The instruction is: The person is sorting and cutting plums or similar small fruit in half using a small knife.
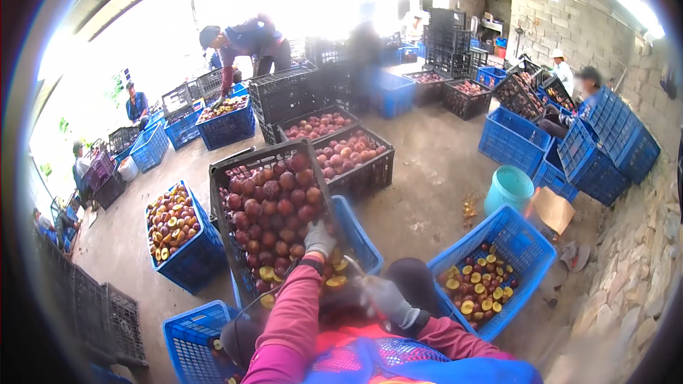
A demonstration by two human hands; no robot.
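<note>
A tilted black crate (pixel 222 231) full of dark red plums (pixel 274 203) stands before me, with yellow cut halves at its near end. My left hand (pixel 320 240), in a grey glove, reaches over the crate's near right part. Its fingers extend onto the plums; whether one is between them is hidden. Just right of the crate, my gloved right hand (pixel 390 301) is closed around a tool with a thin curved metal blade (pixel 354 265). To my right, a blue crate (pixel 523 238) contains cut plums (pixel 478 286) with yellow flesh.
Another blue crate (pixel 203 323) sits at my lower left, and one with halved plums (pixel 173 222) farther left. Black crates of plums (pixel 352 156) stand ahead. A turquoise bucket (pixel 509 190) is near the right crate. Several people work farther off; one (pixel 245 39) bends over a crate.
</note>
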